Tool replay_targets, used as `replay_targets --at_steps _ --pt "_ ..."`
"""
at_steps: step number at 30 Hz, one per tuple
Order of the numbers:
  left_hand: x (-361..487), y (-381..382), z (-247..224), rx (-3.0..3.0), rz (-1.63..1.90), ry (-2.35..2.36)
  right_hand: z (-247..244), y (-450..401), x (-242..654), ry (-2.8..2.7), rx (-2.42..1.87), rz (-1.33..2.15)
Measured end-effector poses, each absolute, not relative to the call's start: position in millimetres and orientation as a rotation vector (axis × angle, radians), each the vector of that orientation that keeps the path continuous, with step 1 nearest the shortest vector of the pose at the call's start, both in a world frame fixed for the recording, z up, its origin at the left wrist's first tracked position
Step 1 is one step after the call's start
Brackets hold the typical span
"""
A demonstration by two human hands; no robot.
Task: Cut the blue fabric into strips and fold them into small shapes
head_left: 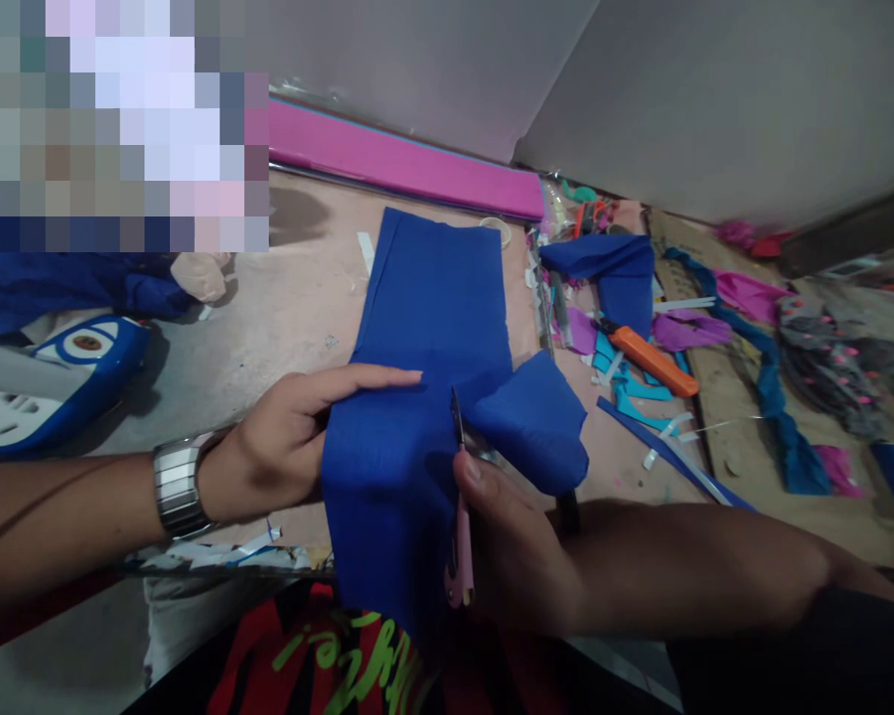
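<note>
A long, folded blue sheet (424,298), like crepe paper or cloth, runs across the table and droops over the edge towards my lap. My left hand (275,437) grips its left side, index finger stretched flat on top and the other fingers hidden by the sheet. In my right hand (521,536) is a pair of scissors (462,536) with pink handles. Their dark blade points away from me and lies in the sheet's right part. To the right of the blade, a partly cut flap (532,422) of the sheet folds outwards.
A long pink bar (402,154) lies along the wall. On the left are a blue and white power strip (60,382) and bunched blue material (74,288). An orange box cutter (652,359), blue offcuts (600,263) and colourful scraps (689,328) litter the right side.
</note>
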State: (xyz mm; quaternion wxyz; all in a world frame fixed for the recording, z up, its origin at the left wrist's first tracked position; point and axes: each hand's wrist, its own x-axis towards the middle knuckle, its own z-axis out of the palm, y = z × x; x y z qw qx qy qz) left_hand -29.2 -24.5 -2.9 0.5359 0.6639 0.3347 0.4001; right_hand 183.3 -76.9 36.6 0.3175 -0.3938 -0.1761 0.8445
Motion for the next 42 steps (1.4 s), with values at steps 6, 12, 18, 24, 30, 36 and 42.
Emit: replay_targets --at_steps 6,12,18,24,30,36,42 --pt "-28 -27 0 1.523 0.918 0.711 26 -80 187 -0.383 -0.933 2.297" --pt "-27 -29 -3 1.427 0.902 0.693 23 -81 189 -0.351 -0.877 2.292" --pt "-29 -28 -2 1.491 0.910 0.690 24 -82 191 -0.363 -0.883 2.301" --pt "-28 -28 -1 1.490 0.903 0.690 26 -81 190 -0.343 -0.887 2.315" --pt "-29 -28 1 1.538 0.917 0.687 26 -81 189 -0.309 -0.902 2.292" --pt "-31 -32 -7 1.354 0.837 0.639 26 -81 188 -0.344 -0.878 2.282" --pt "-34 -30 -2 1.513 0.848 0.595 32 -79 185 -0.429 -0.907 2.268"
